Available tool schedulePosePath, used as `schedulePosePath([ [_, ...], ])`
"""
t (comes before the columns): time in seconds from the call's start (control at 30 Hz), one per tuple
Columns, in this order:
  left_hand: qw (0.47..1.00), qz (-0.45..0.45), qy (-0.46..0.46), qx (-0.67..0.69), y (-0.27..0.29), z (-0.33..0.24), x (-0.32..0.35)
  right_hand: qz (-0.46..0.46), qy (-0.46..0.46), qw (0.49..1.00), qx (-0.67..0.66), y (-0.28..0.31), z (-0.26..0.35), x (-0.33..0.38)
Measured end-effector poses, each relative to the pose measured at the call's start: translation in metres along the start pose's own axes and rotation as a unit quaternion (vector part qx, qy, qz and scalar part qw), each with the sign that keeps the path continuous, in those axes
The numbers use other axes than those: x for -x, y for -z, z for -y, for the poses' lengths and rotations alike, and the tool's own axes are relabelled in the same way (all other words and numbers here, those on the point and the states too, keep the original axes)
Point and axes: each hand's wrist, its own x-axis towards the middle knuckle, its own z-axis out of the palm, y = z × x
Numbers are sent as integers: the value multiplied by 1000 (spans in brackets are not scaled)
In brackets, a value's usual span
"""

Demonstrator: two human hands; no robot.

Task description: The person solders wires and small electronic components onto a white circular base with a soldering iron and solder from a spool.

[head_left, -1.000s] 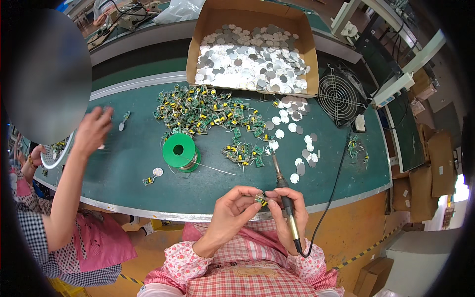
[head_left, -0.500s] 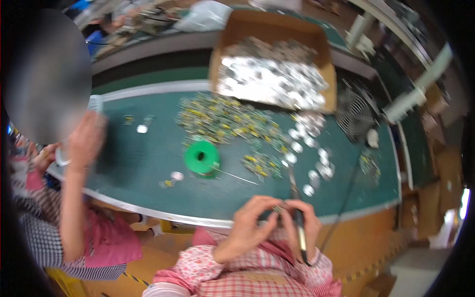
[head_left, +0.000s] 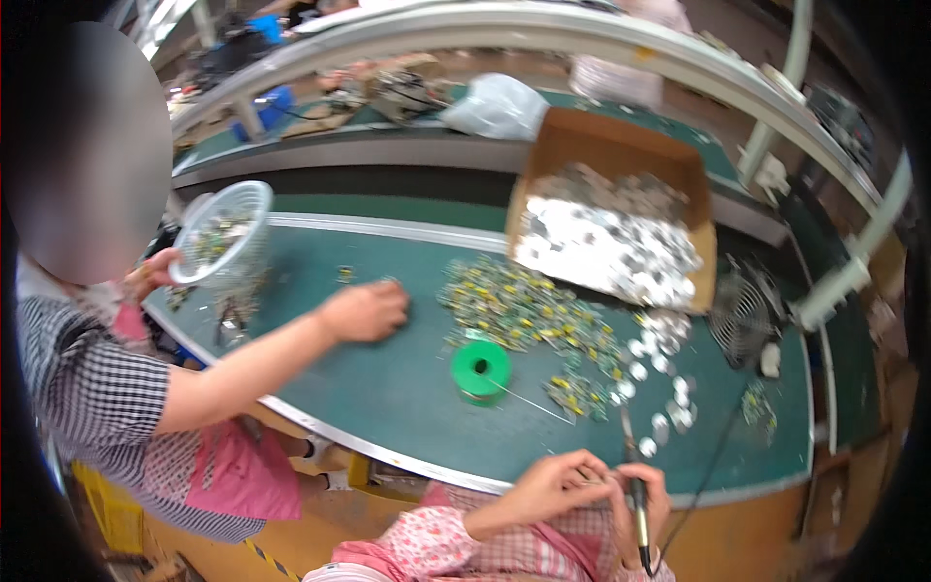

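My right hand [head_left: 652, 492] is wrapped round a soldering iron [head_left: 639, 524], whose tip points up toward the table. Close beside it, my left hand [head_left: 567, 487] has its thumb and fingers pinched together; whatever is between them is too small and blurred to name. Both hands are at the table's front edge. Beyond them stands a green spool [head_left: 482, 369] of solder wire, a length of wire [head_left: 533, 400] reaching out toward my hands. Small glassy parts with yellow centres [head_left: 577, 396] lie beside it, and silvery discs [head_left: 676, 417] are scattered to the right.
Behind lies a larger heap of yellow-centred parts [head_left: 514, 306]. A cardboard box [head_left: 709, 257] of silver discs leans at the back, near a round black fan-like grille [head_left: 742, 315]. At left, a co-worker's hand [head_left: 364, 312] is on the table; the other holds a white basket [head_left: 264, 218].
The view has swung, so the table sits lower and further right. The co-worker's hand has come over the table, and the basket shows clearly. My hands stay together, the iron still held.
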Motion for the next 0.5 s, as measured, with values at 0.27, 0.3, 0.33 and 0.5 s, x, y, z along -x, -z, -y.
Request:
schedulePosePath([
  [0.27,976,-7,120,181,3,-13,-4,-94,-80,984,-130,0,1,-2],
  [0.3,973,-29,107,203,2,-11,-3,-117,-49,989,-70,5,0,-3],
  [0.33,970,-48,114,207,2,-7,-3,-137,-17,990,-11,9,-3,-7],
  [0.5,976,-75,130,157,2,-14,-2,-136,14,972,189,36,-38,-29],
])
